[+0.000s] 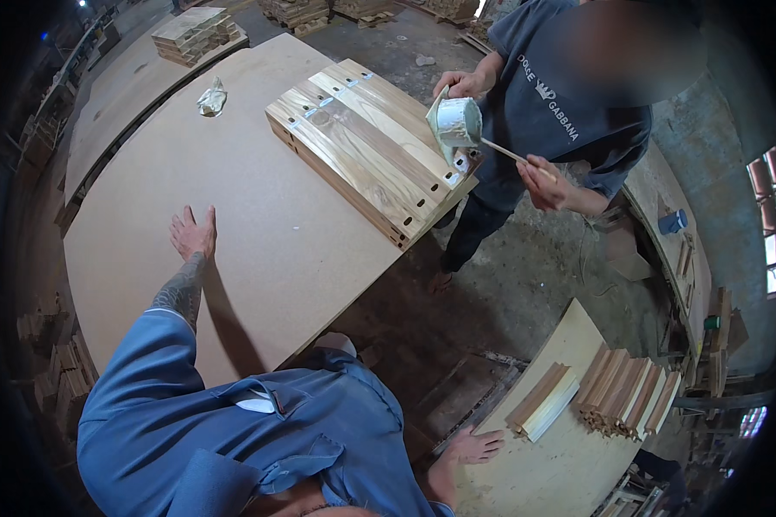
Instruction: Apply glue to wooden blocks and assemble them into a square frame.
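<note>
My left hand lies flat and open on a large brown board table, fingers spread, holding nothing. My right hand rests open on the edge of a lower pale board at the bottom right, near a small bundle of wooden strips. Across the table lies a row of glued wooden planks with slots. Beside them a co-worker in a dark shirt holds a white glue pot in one hand and a thin stick in the other hand.
A crumpled rag lies on the table's far side. Stacked wood pieces sit on a second board at the back left. Several wooden strips lie on the lower board. A workbench with a blue cup stands at the right.
</note>
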A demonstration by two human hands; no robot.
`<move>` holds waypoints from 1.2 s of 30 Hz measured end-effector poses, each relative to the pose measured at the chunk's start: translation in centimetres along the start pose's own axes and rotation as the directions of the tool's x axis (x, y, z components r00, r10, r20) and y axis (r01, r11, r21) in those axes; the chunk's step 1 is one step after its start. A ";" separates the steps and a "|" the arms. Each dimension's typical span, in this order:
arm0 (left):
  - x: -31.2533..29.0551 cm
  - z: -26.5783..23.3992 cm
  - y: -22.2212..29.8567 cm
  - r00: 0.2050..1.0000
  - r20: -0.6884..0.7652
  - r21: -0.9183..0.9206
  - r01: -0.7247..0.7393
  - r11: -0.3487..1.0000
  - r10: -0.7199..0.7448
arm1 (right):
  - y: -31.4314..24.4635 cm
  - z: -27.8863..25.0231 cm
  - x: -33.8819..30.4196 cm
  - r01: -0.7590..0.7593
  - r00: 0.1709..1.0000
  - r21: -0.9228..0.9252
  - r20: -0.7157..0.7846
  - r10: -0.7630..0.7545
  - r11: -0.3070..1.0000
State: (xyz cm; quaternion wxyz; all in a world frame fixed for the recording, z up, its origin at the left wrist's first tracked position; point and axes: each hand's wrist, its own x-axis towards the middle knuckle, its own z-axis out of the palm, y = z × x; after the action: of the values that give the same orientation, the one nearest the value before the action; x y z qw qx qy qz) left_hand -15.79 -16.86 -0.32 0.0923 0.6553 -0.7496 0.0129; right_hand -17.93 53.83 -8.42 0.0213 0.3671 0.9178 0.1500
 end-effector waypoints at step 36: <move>-0.1 -0.4 0.2 1.000 0.011 0.007 0.005 1.000 -0.005 | -0.1 -0.3 0.0 -0.010 1.000 0.016 0.027 0.010 1.000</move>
State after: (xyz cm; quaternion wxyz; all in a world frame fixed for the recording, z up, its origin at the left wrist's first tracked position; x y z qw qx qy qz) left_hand -15.94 -16.65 0.07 0.0860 0.6575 -0.7484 0.0116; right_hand -18.01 53.67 -8.19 0.0301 0.3737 0.9167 0.1378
